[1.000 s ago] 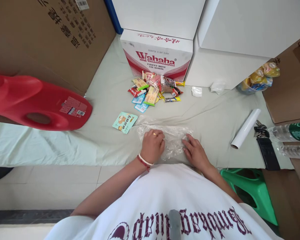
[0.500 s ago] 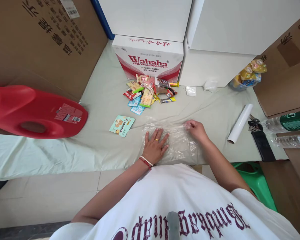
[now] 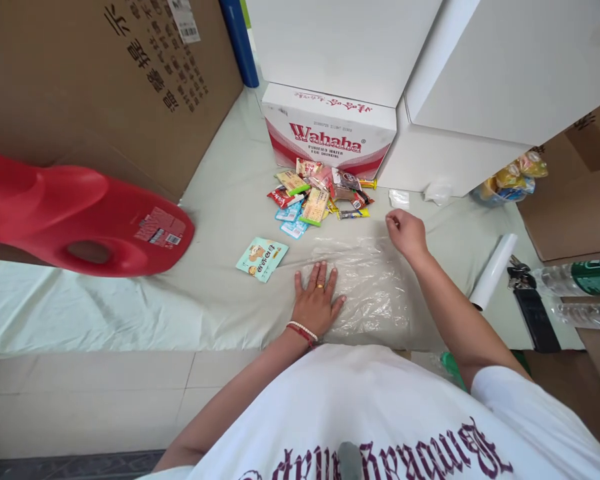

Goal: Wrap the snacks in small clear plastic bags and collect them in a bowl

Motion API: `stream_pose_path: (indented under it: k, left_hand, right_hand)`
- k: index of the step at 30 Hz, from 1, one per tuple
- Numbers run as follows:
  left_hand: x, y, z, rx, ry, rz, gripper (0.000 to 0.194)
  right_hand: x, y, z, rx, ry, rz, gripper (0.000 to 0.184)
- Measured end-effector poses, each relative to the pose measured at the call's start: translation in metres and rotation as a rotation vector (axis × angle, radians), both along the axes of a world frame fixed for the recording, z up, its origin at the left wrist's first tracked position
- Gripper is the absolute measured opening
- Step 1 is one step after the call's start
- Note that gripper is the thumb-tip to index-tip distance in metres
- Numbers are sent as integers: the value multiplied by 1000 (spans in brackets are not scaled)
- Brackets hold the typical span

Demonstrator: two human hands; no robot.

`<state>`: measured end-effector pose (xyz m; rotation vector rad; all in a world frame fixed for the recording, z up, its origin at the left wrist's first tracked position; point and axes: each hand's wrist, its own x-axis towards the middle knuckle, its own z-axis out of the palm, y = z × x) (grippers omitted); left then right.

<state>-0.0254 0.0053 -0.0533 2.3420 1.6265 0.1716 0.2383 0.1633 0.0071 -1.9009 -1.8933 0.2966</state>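
Note:
A clear plastic bag (image 3: pixel 375 293) lies spread flat and wrinkled near the table's front edge. Over its left part my left hand (image 3: pixel 316 300) rests palm down, fingers spread. My right hand (image 3: pixel 408 235) is closed at the bag's far right corner; what its fingers hold, if anything, is hidden. To the left of the bag lies a light green snack packet (image 3: pixel 263 259), apart from both hands. Beyond the bag is a pile of small wrapped snacks (image 3: pixel 316 202), several kinds in different colours.
A Wahaba-style white and red carton marked Wahaha (image 3: pixel 330 140) stands behind the snacks. At left lies a red jug (image 3: pixel 130 227). On the right are a white roll (image 3: pixel 495 272), keys (image 3: pixel 521 275), a black phone-like object (image 3: pixel 536 320) and plastic bottles (image 3: pixel 593 277).
My right hand has moved away from me, to the bag's far right corner, and its fingers have curled closed. The bag lies flatter. My left hand stays spread on it. The camera view has shifted.

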Motion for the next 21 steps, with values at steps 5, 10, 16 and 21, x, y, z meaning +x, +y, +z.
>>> stream_pose_path:
  k: [5, 10, 16, 21]
  left_hand:
    - [0, 0, 4, -24, -7, 8, 70]
    - [-1, 1, 7, -30, -34, 14, 71]
    - [-1, 2, 8, -47, -28, 16, 71]
    - [-2, 3, 9, -48, -52, 13, 71]
  right_hand:
    - [-61, 84, 2, 5, -221, 238, 34]
    - [-95, 121, -14, 69, -275, 298, 68]
    - [-90, 135, -21, 16, -262, 292, 52]
    - [-59, 120, 6, 67, 220, 174, 46]
